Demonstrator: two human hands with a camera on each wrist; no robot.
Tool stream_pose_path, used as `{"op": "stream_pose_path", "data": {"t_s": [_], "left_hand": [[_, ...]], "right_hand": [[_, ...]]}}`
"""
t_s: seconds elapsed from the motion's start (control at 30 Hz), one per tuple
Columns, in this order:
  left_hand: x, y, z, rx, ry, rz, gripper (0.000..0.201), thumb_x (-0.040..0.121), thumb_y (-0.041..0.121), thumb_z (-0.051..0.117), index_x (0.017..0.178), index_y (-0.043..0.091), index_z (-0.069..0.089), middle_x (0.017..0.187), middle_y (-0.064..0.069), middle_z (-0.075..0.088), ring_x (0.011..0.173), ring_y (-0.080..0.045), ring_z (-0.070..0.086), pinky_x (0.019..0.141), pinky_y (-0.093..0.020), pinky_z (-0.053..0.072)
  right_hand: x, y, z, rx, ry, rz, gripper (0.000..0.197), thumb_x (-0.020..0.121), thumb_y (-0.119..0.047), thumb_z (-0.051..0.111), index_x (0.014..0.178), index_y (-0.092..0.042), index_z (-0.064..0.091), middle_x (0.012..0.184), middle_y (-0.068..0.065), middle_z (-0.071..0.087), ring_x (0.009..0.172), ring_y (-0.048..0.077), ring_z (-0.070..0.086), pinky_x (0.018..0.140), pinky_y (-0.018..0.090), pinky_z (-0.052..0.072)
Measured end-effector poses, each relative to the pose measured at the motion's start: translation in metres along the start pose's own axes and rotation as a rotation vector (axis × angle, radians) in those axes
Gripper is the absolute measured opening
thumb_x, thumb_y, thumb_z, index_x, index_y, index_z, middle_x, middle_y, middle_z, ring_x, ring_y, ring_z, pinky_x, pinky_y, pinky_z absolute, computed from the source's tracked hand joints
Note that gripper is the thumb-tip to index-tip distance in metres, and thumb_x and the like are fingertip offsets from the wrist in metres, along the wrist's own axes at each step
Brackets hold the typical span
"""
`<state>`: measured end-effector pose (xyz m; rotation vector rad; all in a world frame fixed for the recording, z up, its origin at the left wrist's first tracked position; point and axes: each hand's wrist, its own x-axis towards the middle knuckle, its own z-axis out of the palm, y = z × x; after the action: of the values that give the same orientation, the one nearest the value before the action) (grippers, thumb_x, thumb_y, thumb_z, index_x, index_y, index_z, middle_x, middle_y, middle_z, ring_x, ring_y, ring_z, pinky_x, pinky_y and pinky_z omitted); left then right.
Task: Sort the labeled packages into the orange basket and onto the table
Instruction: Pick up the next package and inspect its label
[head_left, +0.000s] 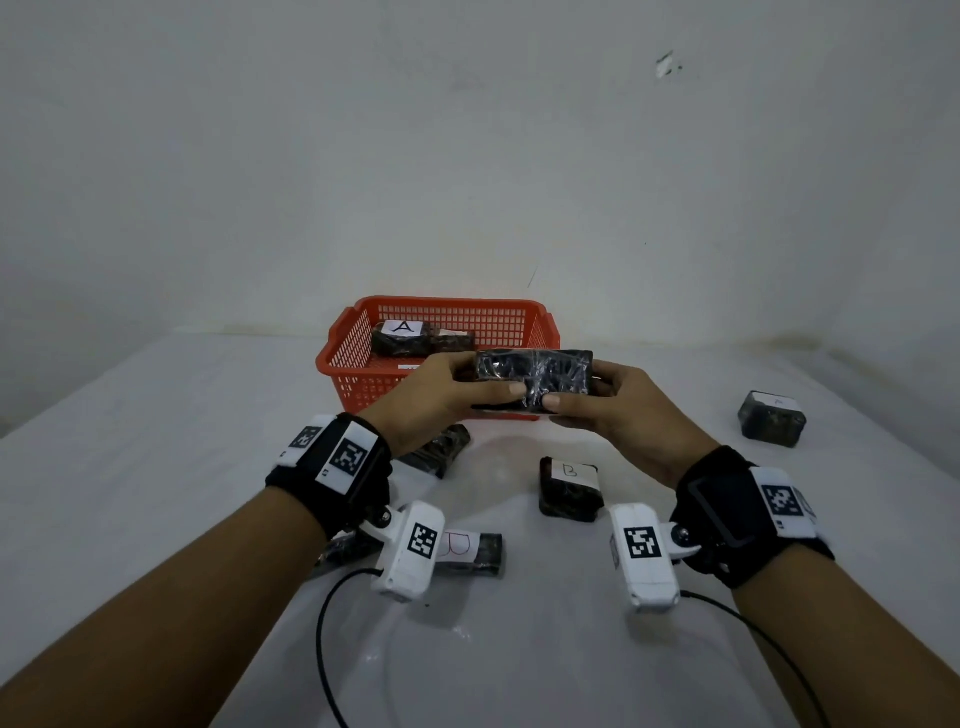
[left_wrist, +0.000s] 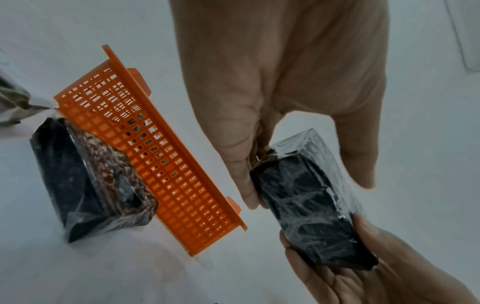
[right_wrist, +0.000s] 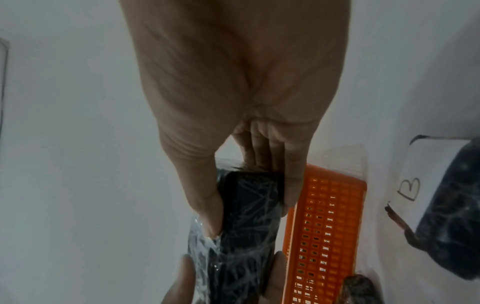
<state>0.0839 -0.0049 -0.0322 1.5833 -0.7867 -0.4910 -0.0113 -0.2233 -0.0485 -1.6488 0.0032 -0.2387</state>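
while both hands hold it above the table (head_left: 156, 467), the black plastic-wrapped package (head_left: 535, 375) lies with its long axis level and running left to right across the head view, just in front of the orange basket (head_left: 363, 358) and a little above that basket's near rim; no label shows on the faces turned to the cameras. the left hand (head_left: 431, 400) grasps the package's left end, thumb along the near face and fingers curled behind it, and the right hand (head_left: 613, 410) grasps the right end the same way, the two thumb tips almost meeting on the near face. in the left wrist view the package (left_wrist: 306, 205) runs away from the left palm toward the right hand's fingers (left_wrist: 337, 273), which cup its far end. inside the orange basket, toward its back left, lies a dark package with a white label marked a (head_left: 410, 338), long axis left to right, with more dark wrapping beside it on the right. in front of the basket, under the left wrist, another dark package (head_left: 441, 447) rests on the table close against the basket's near wall. nearer than the basket and to its right stands a package labelled b (head_left: 569, 488); nearer again and to the left lies a flat package with a red b (head_left: 467, 551), partly hidden by the left wrist camera (head_left: 410, 551). well to the right of the basket sits a dark package with a faint white label (head_left: 773, 418).
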Motion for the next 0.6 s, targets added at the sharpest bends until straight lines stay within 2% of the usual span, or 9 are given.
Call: {"op": "stream_pose_path", "data": {"t_s": [0.07,0.13,0.2,0.27,0.33,0.43,0.6], "left_hand": [[-0.002,0.001,0.000,0.074,0.045,0.025,0.035,0.090,0.015,0.078,0.123,0.008,0.070,0.118,-0.007,0.077,0.112,-0.023,0.073,0.107,-0.044,0.053],[-0.003,0.002,-0.001,0.123,0.074,0.033,0.036,0.088,0.014,0.080,0.122,0.010,0.071,0.115,-0.005,0.078,0.109,-0.019,0.074,0.107,-0.043,0.054],[-0.003,0.003,0.000,0.123,0.066,0.032,0.040,0.086,0.014,0.082,0.125,0.012,0.070,0.117,-0.003,0.078,0.110,-0.018,0.074,0.108,-0.043,0.053],[-0.004,0.004,0.000,0.122,0.040,0.028,0.043,0.087,0.018,0.082,0.128,0.014,0.069,0.120,-0.002,0.077,0.114,-0.018,0.072,0.110,-0.043,0.051],[-0.006,0.004,0.002,0.110,0.033,0.040,0.040,0.090,0.021,0.078,0.128,0.014,0.069,0.121,-0.003,0.076,0.114,-0.019,0.072,0.109,-0.042,0.051],[-0.007,0.004,0.004,0.134,0.098,0.077,0.033,0.092,0.016,0.076,0.124,0.010,0.071,0.116,-0.004,0.078,0.108,-0.018,0.074,0.106,-0.040,0.055],[-0.007,0.005,0.006,0.127,0.095,0.091,0.029,0.092,0.017,0.076,0.121,0.011,0.073,0.113,-0.003,0.079,0.106,-0.016,0.075,0.096,-0.028,0.058]], "right_hand": [[0.000,-0.002,0.000,-0.003,-0.012,0.005,0.049,0.083,-0.012,0.084,0.129,-0.010,0.069,0.121,0.008,0.078,0.115,0.024,0.074,0.099,0.034,0.059],[0.000,-0.004,0.003,-0.011,-0.011,0.001,0.049,0.082,-0.023,0.084,0.128,-0.012,0.071,0.119,0.008,0.078,0.114,0.024,0.074,0.101,0.037,0.058],[0.000,-0.004,0.005,-0.036,0.036,-0.021,0.044,0.086,-0.029,0.083,0.125,-0.012,0.073,0.115,0.007,0.080,0.110,0.024,0.076,0.103,0.043,0.058],[-0.001,-0.003,0.007,-0.046,0.088,-0.049,0.039,0.089,-0.027,0.081,0.123,-0.011,0.074,0.112,0.006,0.080,0.107,0.022,0.077,0.102,0.043,0.059],[-0.004,-0.003,0.008,-0.022,0.106,-0.062,0.038,0.090,-0.026,0.079,0.124,-0.010,0.074,0.113,0.007,0.080,0.107,0.022,0.077,0.101,0.043,0.059],[-0.007,-0.002,0.009,-0.027,0.092,-0.080,0.038,0.088,-0.022,0.081,0.123,-0.011,0.074,0.113,0.006,0.080,0.107,0.021,0.077,0.101,0.039,0.059],[-0.009,0.000,0.011,-0.050,0.100,-0.121,0.041,0.084,-0.014,0.084,0.123,-0.010,0.073,0.114,0.003,0.080,0.107,0.016,0.076,0.094,0.027,0.060]]}}
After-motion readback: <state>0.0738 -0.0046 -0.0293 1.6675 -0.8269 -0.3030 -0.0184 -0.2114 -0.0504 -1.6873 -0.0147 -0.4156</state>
